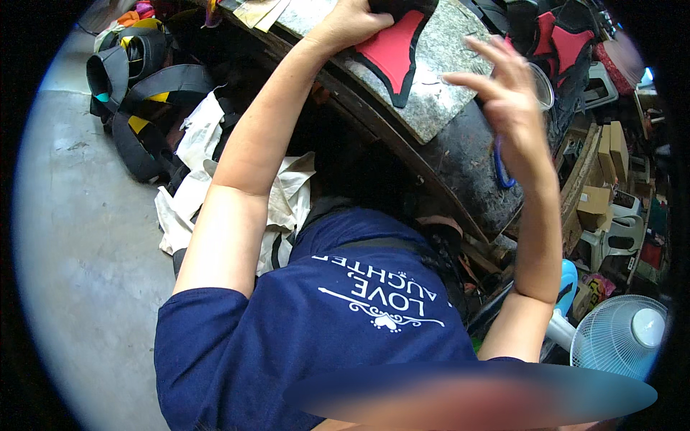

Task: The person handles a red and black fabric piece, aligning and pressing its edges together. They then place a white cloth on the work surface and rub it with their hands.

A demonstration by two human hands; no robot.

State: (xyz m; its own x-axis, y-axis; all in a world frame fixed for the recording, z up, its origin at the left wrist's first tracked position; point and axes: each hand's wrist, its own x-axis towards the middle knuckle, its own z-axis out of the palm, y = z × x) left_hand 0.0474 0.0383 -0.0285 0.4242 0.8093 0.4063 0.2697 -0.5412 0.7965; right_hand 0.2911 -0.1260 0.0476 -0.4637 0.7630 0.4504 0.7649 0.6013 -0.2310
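At the top of the head view, my left hand is closed on a red fabric piece with black edging. The piece tapers to a narrow end toward me and lies over a grey, worn stone-like slab. My right hand is raised to the right of it, slightly blurred, with fingers spread and nothing between them. A blue loop handle shows beside my right wrist; the rest of that tool is hidden. Just behind the right hand is the rim of a round clear container.
More red pieces with black edging lie at the far right of the dark worktable. Black straps with yellow parts and white cloth are heaped at left. Cardboard boxes and a fan stand at right.
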